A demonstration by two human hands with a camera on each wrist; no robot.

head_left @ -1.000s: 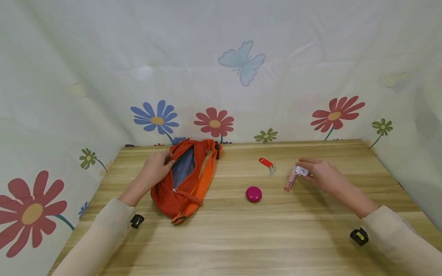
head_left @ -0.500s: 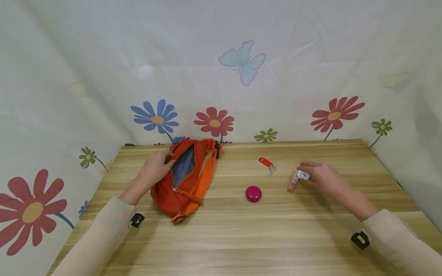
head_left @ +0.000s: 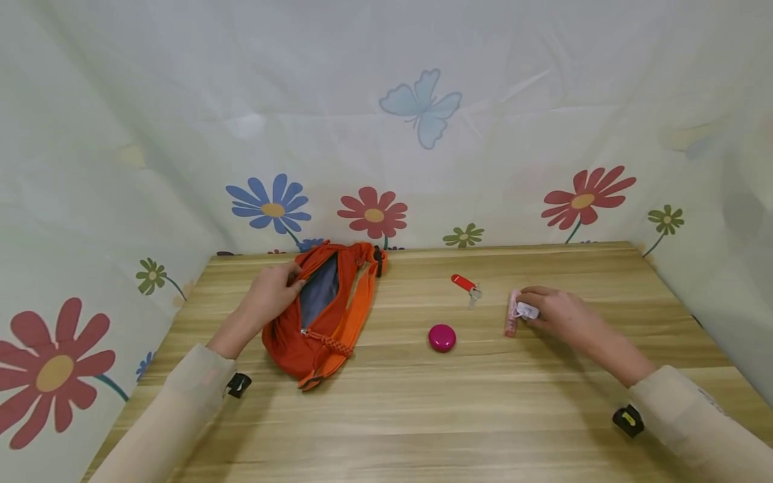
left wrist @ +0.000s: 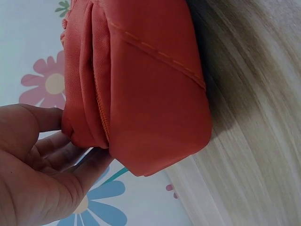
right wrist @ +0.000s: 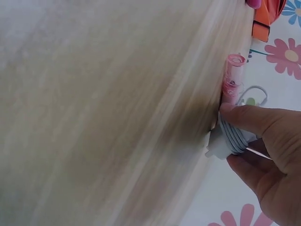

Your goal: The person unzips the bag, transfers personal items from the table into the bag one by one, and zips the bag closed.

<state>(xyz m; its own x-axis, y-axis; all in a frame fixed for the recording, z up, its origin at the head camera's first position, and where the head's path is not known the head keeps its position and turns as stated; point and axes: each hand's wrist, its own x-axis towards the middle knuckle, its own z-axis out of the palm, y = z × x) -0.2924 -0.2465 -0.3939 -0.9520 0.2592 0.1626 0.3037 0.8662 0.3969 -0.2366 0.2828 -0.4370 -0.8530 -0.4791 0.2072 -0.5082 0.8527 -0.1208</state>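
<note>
My left hand (head_left: 274, 295) pinches the edge of an orange-red waist bag (head_left: 284, 345), its zip open and grey lining showing. In the left wrist view, thumb and fingers (left wrist: 49, 117) hold the bag's fabric beside the zip. My right hand (head_left: 564, 315) grips a white charger (head_left: 528, 310) with its cable wound round it, low over the table. A clear pink lip gloss tube (head_left: 511, 322) lies right at the fingertips. In the right wrist view, the thumb rests on the coiled cable (right wrist: 231, 136), against the near end of the tube.
A round magenta case (head_left: 442, 338) sits mid-table, between bag and right hand. Behind it lies a key (head_left: 474, 295) with a red tag (head_left: 462, 282). The bag's orange strap (head_left: 356, 315) trails along its right side. A flowered curtain (head_left: 513, 134) borders the wooden table (head_left: 447, 416).
The pink tube has turned from slanting to nearly straight away from me and shifted slightly right, while the right hand keeps the charger. The left hand and bag have stayed put.
</note>
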